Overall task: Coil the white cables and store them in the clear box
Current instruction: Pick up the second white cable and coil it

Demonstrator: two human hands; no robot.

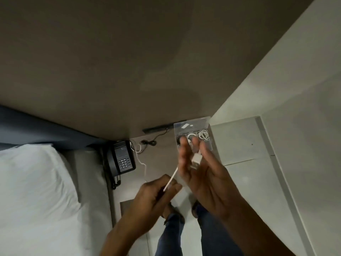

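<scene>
A person stands at a small brown desk (162,159) wedged between a bed (36,191) and a pale wall. The right hand (204,174) is raised at about five o'clock from a clear box (192,133) on the desk; its fingers are loosely spread and the thumb pins the white USB plug (196,160) of a white cable (171,179) against them. The left hand (158,193), lower and toward eight o'clock of the right, is closed in a pinch around the cable just below the plug. The rest of the cable trails over the desk toward a black telephone (122,157) at ten o'clock.

The box stands open, its lid raised at the back, with coiled white cables (203,135) already in its compartments. This looks like the start of coiling another cable. The next move probably calls for looping the slack around the right fingers while the left hand feeds it.
</scene>
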